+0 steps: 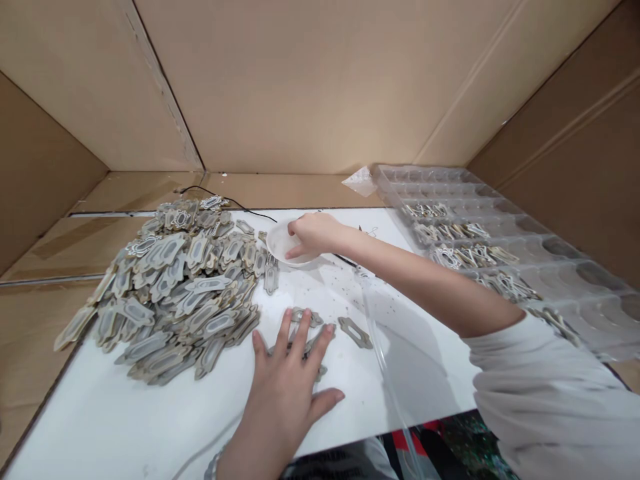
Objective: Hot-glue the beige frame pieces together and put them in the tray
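Note:
My left hand (290, 377) lies flat on the white table (125, 413), fingers spread over a few small flat frame-shaped pieces (305, 317). One more such piece (355, 332) lies just right of the fingertips. My right hand (313, 235) reaches into a small white bowl (280, 240) at the middle of the table, fingers curled and pinched inside it; what they hold is hidden. A large heap of the same grey and tan pieces (175, 287) covers the table's left side, its edge touching the bowl.
A clear plastic compartment tray (550, 253) stands at the right, several cells holding pieces. Cardboard walls (310, 87) enclose the back and sides. A thin black cable (240, 205) runs behind the heap. A clear tube (380, 347) crosses the table's front right.

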`<action>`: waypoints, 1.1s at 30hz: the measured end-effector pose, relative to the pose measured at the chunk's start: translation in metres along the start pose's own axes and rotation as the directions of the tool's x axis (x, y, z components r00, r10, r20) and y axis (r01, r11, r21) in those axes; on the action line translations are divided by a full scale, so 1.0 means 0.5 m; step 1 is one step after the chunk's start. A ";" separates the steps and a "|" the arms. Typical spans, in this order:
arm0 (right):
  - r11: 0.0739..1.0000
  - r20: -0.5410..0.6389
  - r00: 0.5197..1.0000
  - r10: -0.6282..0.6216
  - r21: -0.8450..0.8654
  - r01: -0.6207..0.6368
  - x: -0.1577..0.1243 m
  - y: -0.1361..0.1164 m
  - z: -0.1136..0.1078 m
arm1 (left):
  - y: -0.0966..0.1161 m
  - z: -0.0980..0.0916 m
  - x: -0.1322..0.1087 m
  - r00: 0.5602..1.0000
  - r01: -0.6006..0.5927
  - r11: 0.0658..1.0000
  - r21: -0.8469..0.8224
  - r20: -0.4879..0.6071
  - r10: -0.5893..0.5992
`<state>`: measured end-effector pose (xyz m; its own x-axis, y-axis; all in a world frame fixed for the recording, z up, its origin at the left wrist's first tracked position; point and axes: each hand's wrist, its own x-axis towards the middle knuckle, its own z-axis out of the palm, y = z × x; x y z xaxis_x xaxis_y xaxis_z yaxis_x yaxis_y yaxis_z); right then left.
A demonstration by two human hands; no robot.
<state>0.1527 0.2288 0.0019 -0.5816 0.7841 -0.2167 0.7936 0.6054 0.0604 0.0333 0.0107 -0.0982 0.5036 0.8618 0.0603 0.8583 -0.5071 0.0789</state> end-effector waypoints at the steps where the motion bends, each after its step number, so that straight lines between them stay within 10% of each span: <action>1: 1.000 0.011 1.000 -0.002 0.009 0.002 0.001 0.000 -0.001 | -0.003 -0.002 -0.002 1.000 -0.012 1.000 -0.004 -0.009 0.012; 23: 0.999 -0.008 0.999 0.038 0.021 -0.038 0.001 0.007 0.013 | -0.050 -0.046 -0.024 0.933 -0.061 0.998 0.025 -0.355 0.066; 33: 0.961 -0.221 0.960 0.172 0.250 -0.114 -0.013 0.022 -0.004 | -0.077 -0.094 -0.025 0.883 0.020 0.965 -0.261 -0.449 -0.140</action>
<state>0.1647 0.2308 0.0060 -0.4613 0.8871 0.0181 0.8743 0.4579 -0.1611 -0.0105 0.0189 -0.0550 0.2802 0.8262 0.4887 0.8130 -0.4749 0.3368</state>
